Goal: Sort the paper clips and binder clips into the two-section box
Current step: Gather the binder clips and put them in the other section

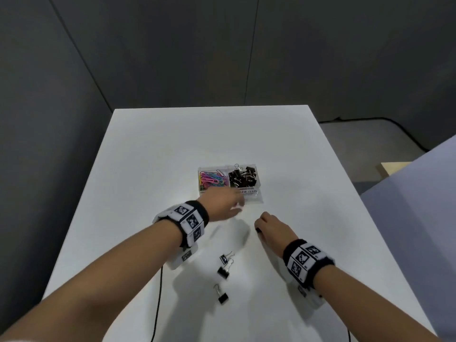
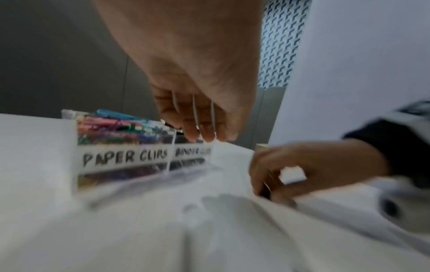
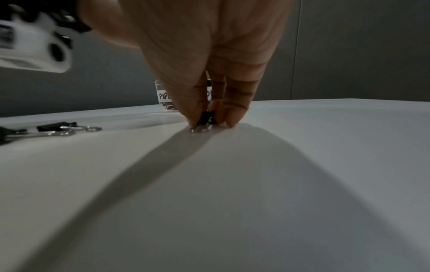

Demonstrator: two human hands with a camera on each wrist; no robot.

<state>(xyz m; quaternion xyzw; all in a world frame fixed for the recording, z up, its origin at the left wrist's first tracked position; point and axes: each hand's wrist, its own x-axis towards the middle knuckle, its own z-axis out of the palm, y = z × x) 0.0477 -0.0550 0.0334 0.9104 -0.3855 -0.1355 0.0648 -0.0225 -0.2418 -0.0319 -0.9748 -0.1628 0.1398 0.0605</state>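
Right hand (image 3: pixel 204 77) fingertips-down on binder clip (image 3: pixel 207 117)

White table (image 1: pixel 172 154) with a clip box and loose binder clips

The clear two-section box (image 1: pixel 255 196) sits mid-table; three black binder clips (image 1: pixel 223 272) lie well nearer the person than the box, and a fourth binder clip (image 3: pixel 206 119) stands just right of them.
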